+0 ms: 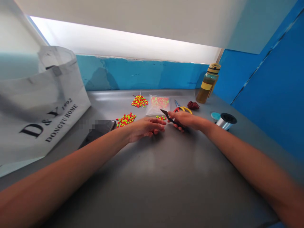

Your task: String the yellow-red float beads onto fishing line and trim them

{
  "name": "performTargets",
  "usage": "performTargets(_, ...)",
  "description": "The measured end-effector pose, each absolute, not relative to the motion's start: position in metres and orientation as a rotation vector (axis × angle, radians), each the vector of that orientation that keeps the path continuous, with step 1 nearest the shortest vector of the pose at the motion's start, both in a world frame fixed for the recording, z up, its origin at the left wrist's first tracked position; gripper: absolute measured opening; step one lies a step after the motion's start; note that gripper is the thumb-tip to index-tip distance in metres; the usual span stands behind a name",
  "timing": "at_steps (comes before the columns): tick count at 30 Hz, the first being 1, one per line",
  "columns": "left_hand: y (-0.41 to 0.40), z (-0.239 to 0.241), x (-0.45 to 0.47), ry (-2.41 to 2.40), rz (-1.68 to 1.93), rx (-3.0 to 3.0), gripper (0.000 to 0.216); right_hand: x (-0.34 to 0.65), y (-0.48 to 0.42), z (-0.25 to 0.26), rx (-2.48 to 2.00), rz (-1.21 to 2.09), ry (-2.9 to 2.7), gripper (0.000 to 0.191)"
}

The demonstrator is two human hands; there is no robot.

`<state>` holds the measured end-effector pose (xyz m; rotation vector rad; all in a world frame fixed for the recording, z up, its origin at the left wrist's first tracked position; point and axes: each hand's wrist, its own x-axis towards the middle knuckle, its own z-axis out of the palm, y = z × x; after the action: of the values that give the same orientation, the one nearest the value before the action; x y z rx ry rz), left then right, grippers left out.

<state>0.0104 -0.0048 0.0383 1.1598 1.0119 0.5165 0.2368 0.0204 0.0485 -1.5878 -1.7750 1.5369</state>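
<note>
A: What does the person have in hand?

B: The right hand [186,121] is clenched around black-handled needle-nose pliers [174,120], their tips aimed toward ten o'clock. The left hand [146,128] lies open and grasps nothing, its fingers just short of a small cluster of neon yellow-and-red oval beads [161,117] at two o'clock.

A: What could go wrong from here?

B: A stray knuckle or the plier tips could nudge those smooth beads, and they might roll away across the grey steel tabletop [171,177]. A careless closing of the pliers could also nip the left fingers, which are very near. A bump could scatter the larger bead pile [125,119] at ten o'clock too.
</note>
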Motion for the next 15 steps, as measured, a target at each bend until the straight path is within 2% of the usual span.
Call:
performTargets(4,-0.0060,0.0394,0.0102,0.959,0.462,1.245,0.044,0.2354,0.0200,0.0487,-1.611,1.545,-1.699,0.050)
performTargets(9,-0.0069,0.0411,0.0120,0.953,0.399,1.360,0.029,0.2342,0.0209,0.0495,-1.655,1.539,-1.635,0.052)
performTargets(15,-0.0086,0.0420,0.0135,0.932,0.382,1.386,0.031,0.2343,0.0193,0.0531,-1.648,1.557,-1.587,0.050)
